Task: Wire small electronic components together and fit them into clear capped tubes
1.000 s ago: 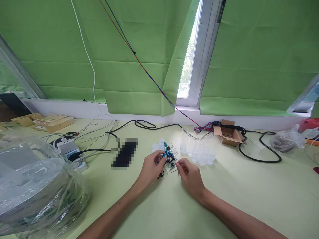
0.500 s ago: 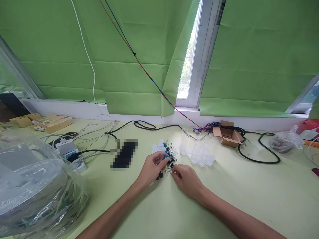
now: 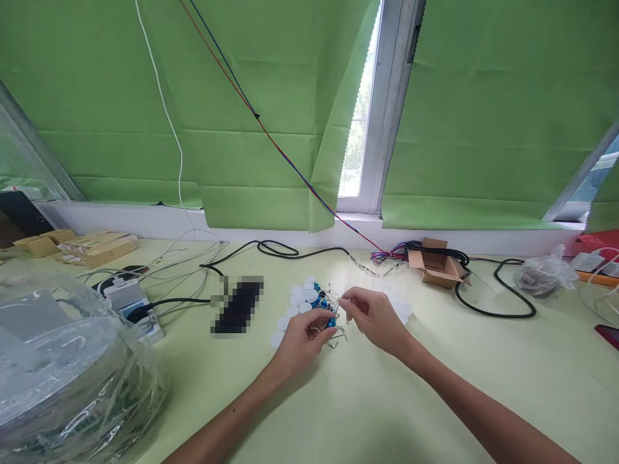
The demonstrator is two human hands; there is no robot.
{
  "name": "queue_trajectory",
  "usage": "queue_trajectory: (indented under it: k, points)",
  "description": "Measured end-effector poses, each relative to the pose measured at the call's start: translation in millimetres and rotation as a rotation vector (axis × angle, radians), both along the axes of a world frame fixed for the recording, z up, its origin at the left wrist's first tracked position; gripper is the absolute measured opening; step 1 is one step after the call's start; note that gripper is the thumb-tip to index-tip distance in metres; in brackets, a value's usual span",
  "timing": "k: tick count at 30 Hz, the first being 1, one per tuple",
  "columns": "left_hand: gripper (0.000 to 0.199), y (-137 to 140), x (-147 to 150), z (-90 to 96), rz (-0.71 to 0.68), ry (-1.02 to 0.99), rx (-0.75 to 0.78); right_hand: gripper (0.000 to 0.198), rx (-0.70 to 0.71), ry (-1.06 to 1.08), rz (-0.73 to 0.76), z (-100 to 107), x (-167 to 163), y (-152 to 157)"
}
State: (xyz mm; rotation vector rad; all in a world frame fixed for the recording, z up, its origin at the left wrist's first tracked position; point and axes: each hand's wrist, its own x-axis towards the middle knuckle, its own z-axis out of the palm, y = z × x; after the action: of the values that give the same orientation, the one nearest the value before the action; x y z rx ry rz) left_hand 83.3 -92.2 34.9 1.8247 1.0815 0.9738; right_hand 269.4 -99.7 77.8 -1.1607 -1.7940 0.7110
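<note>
A heap of small blue and black parts (image 3: 316,300) mixed with thin metal L-shaped keys (image 3: 342,332) lies on the table. My left hand (image 3: 305,336) curls over its near side, a small blue part (image 3: 331,322) between thumb and fingertip. At the heap's right edge, my right hand (image 3: 370,316) is closed in a pinch by the thin metal pieces; what it holds is too small to make out. White round caps (image 3: 296,298) lie left of the heap, partly covered by my left hand. Clear tubes with white ends (image 3: 400,301) are partly hidden behind my right hand.
A plastic-wrapped spool (image 3: 72,361) fills the near left. Beyond it are a power strip (image 3: 140,306), pale cartons (image 3: 99,248) and a blurred-out dark object (image 3: 238,308). At the back right stand an open cardboard box (image 3: 438,270), black cable (image 3: 507,314) and a plastic bag (image 3: 544,274).
My right hand has moved up and away from me, now in front of the clear tubes. My left hand has dropped slightly nearer, showing more white caps. The camera view has shifted a little.
</note>
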Motion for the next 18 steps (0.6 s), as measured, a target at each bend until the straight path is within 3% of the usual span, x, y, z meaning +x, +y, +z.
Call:
queue_trajectory:
  k: [12, 18]
  points:
    - [0.036, 3.1, 3.0, 5.5, -0.107, -0.062, -0.1, 0.021, 0.096, -0.009, -0.014, 19.7, 8.6, -1.3]
    - [0.025, 22.8, 12.7, 17.5, 0.078, 0.048, 0.004, 0.022, 0.17, -0.099, -0.076, 23.1, 9.9, -3.6]
